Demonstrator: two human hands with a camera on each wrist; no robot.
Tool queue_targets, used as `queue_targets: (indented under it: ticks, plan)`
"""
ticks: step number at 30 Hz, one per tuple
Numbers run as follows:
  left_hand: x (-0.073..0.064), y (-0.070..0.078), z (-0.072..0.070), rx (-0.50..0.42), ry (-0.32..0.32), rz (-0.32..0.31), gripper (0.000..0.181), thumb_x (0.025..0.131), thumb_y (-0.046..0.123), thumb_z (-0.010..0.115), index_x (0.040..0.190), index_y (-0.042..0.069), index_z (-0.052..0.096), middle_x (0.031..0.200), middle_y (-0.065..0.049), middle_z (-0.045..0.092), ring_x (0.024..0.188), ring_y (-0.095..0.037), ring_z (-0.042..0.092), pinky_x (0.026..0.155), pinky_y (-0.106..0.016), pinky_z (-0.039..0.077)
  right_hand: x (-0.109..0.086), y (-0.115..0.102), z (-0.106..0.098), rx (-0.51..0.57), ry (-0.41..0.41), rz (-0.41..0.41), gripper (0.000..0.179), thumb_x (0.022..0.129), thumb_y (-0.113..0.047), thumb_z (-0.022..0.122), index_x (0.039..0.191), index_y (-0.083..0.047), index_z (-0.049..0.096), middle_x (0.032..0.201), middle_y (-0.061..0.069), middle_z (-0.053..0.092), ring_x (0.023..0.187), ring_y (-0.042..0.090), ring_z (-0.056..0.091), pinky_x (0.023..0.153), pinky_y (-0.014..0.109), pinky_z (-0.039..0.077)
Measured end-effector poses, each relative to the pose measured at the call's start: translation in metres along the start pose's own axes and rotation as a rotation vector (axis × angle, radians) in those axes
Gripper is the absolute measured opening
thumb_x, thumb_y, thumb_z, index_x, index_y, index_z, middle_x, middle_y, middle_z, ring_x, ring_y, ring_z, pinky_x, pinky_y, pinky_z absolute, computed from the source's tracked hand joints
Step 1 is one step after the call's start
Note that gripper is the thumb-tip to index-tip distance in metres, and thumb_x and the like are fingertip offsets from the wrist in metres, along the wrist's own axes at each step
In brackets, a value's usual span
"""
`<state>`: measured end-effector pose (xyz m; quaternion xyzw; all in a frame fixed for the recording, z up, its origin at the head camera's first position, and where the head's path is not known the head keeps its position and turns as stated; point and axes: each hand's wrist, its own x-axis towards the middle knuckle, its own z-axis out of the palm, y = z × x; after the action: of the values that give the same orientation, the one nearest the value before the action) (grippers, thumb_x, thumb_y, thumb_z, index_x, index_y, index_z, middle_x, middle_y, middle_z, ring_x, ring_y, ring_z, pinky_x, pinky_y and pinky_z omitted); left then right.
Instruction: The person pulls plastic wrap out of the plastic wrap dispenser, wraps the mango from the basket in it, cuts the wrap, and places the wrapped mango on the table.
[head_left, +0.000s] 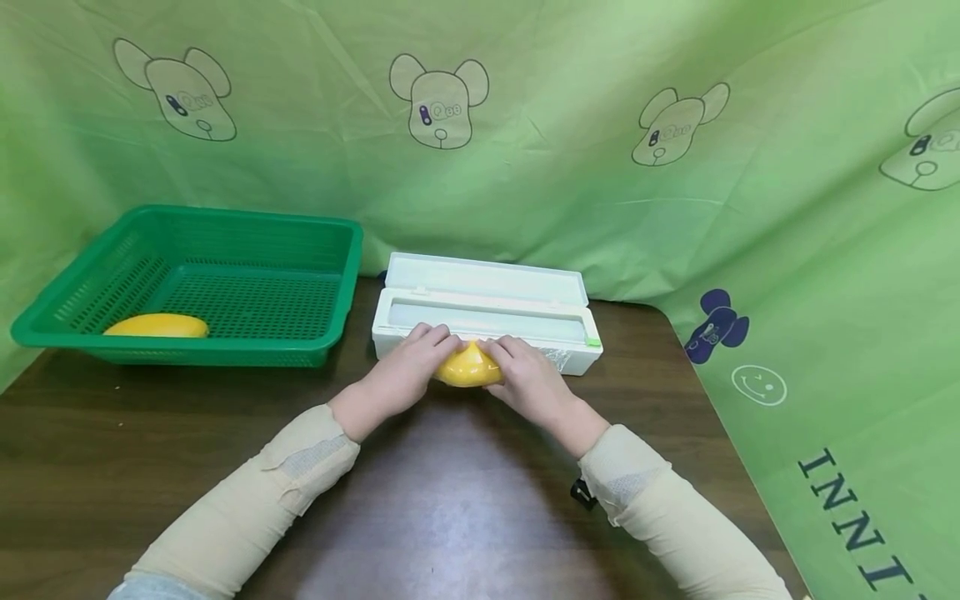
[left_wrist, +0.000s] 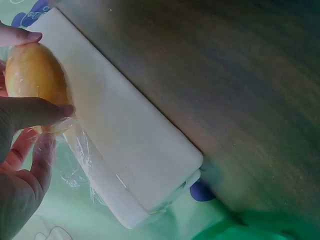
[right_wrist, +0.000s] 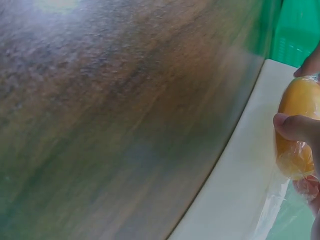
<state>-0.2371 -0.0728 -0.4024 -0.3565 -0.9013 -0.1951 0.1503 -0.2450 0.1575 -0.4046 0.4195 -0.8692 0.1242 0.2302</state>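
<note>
Both hands hold a yellow mango (head_left: 471, 367) in front of a white cling film dispenser (head_left: 483, 298), whose lid is raised. My left hand (head_left: 405, 367) grips the mango's left side, and my right hand (head_left: 534, 385) grips its right side. In the left wrist view, clear cling film (left_wrist: 77, 157) covers the fruit and trails from it toward the box. The left thumb lies across the mango (left_wrist: 37, 75). From the right wrist, the right thumb presses on the wrapped mango (right_wrist: 295, 102); the frame edge cuts off part of that hand.
A green plastic basket (head_left: 341, 292) stands at the left, with another yellow mango (head_left: 157, 325) inside. Behind the dark wooden table (head_left: 450, 517) hangs a green printed cloth (head_left: 540, 200), which also runs along the right side. A green slider (head_left: 593, 342) sits at the dispenser's right end.
</note>
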Motion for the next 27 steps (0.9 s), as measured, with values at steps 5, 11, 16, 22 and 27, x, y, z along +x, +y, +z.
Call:
queue_targets:
  ticks: [5,11,16,22,27]
  plan:
    - [0.001,0.001,0.003,0.002,-0.051,-0.015,0.055,0.077,-0.027,0.064,0.12,0.006,0.064,0.113,-0.006,0.058,0.102,-0.028,0.053,0.087,-0.037,0.053,-0.005,0.001,0.006,-0.005,0.01,0.006,0.062,0.067,-0.01,0.096,0.12,0.003,0.066,0.102,0.013,0.067,0.087,0.03,0.068,0.077,0.042,0.058]
    - [0.0,0.001,0.007,-0.021,-0.091,-0.05,0.052,0.078,-0.027,0.062,0.119,0.006,0.064,0.114,-0.008,0.061,0.102,-0.029,0.055,0.091,-0.038,0.052,-0.008,0.0,0.013,-0.092,0.012,-0.002,0.064,0.064,-0.019,0.098,0.118,-0.001,0.068,0.105,0.012,0.07,0.098,0.031,0.064,0.089,0.045,0.05]
    - [0.004,0.002,0.007,-0.028,-0.122,-0.064,0.052,0.079,-0.027,0.063,0.12,0.005,0.064,0.117,-0.009,0.062,0.101,-0.03,0.055,0.092,-0.039,0.051,-0.008,0.001,0.013,-0.126,-0.013,0.019,0.066,0.063,-0.023,0.099,0.118,-0.002,0.069,0.109,0.011,0.072,0.096,0.03,0.064,0.086,0.044,0.05]
    - [0.005,0.002,0.005,-0.033,-0.15,-0.078,0.051,0.081,-0.026,0.061,0.123,0.003,0.064,0.118,-0.011,0.065,0.099,-0.03,0.057,0.092,-0.04,0.051,-0.006,0.001,0.01,-0.115,-0.045,0.026,0.066,0.063,-0.024,0.099,0.118,-0.001,0.069,0.112,0.012,0.072,0.098,0.03,0.068,0.084,0.043,0.052]
    - [0.006,0.001,0.006,-0.042,-0.159,-0.061,0.046,0.085,-0.023,0.057,0.124,0.001,0.065,0.121,-0.012,0.067,0.102,-0.031,0.06,0.094,-0.041,0.05,-0.006,0.001,0.009,-0.106,-0.111,0.059,0.067,0.066,-0.026,0.098,0.121,0.0,0.068,0.117,0.013,0.072,0.106,0.031,0.068,0.09,0.045,0.052]
